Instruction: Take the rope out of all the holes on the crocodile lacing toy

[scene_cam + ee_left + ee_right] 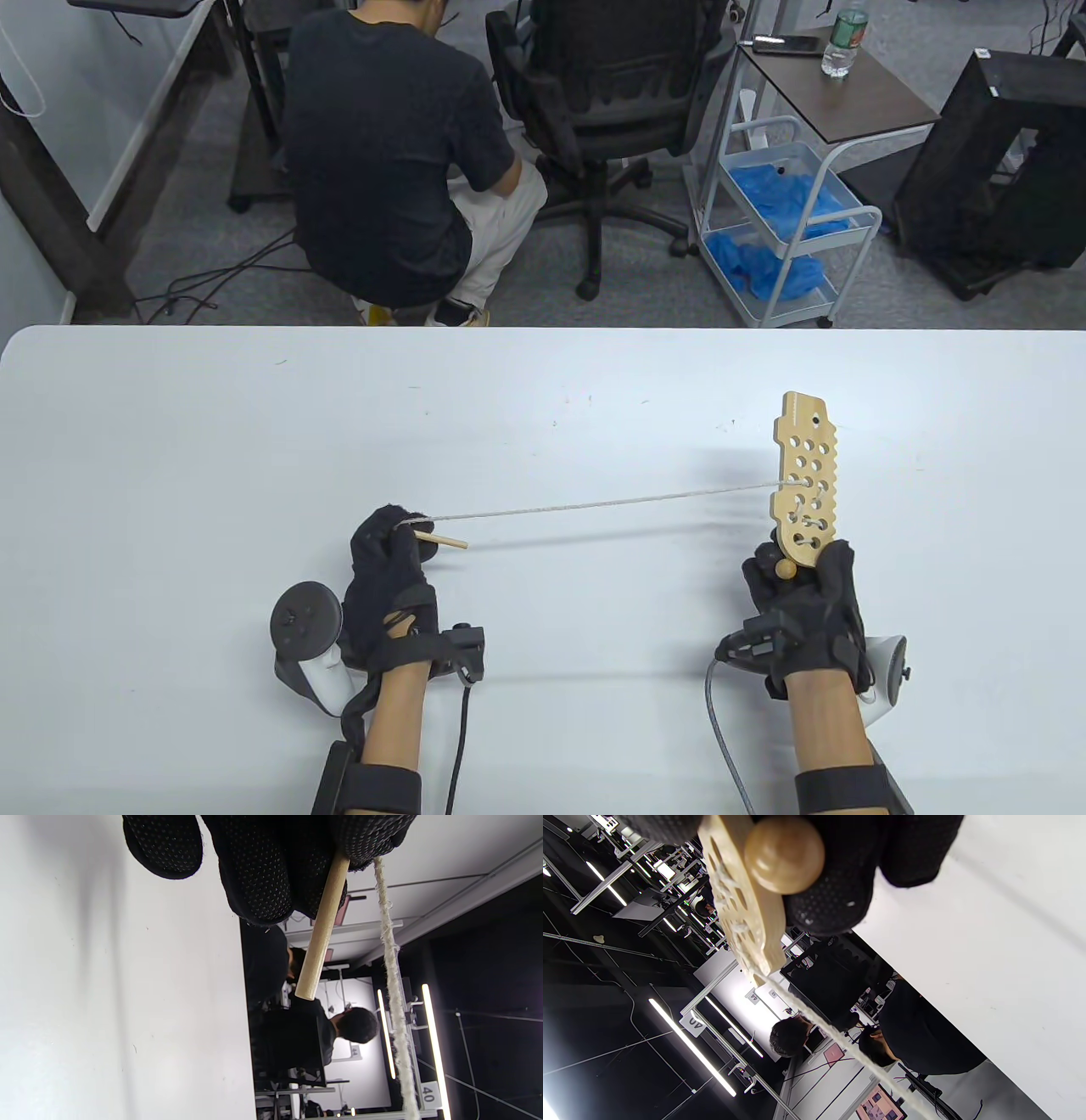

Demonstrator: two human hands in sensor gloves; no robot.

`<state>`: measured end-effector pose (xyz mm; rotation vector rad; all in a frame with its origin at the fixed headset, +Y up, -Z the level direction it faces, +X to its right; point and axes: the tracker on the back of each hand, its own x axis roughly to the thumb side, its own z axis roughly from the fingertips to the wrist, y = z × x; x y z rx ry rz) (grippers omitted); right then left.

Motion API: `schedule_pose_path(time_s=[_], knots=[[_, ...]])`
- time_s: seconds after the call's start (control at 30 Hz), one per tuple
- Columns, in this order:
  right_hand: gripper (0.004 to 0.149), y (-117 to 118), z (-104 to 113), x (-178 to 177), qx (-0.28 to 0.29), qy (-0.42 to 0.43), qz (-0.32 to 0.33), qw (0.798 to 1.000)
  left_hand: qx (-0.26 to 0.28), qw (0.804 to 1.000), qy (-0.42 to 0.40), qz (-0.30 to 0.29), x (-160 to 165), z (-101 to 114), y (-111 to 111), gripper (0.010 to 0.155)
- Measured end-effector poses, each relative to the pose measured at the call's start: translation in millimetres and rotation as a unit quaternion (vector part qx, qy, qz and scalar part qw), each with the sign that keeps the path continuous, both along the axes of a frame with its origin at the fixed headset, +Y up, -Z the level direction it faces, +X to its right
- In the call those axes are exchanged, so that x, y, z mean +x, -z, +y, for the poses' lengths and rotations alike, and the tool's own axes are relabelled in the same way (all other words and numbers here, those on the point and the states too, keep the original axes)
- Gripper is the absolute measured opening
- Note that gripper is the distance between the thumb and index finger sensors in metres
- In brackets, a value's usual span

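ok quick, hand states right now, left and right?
Left hand: grips the wooden needle and rope.
Right hand: grips the crocodile board.

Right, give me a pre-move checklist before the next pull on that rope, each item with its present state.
1. Left hand grips the thin wooden lacing needle: ok.
2. Right hand holds the pale wooden crocodile lacing board by its lower end: ok.
3. White braided rope runs taut between needle and board, no slack or snag showing: ok.
4. Rope out of every hole: not ok; it enters a mid-board hole and lacing shows in the lower holes.
5. Which hole comes free next: cannot tell.
6. Bare white table to the left for a longer pull: ok.
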<state>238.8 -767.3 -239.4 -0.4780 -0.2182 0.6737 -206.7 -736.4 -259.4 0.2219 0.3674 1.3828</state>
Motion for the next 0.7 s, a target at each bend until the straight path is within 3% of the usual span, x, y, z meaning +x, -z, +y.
schedule_pose_path(time_s=[0.7], knots=[[0.05, 3.0, -0.8, -18.3, 0.003, -0.066, 0.04, 0.997, 0.01, 1.0, 0.02, -0.012, 3.7, -0.7, 3.0, 0.043]])
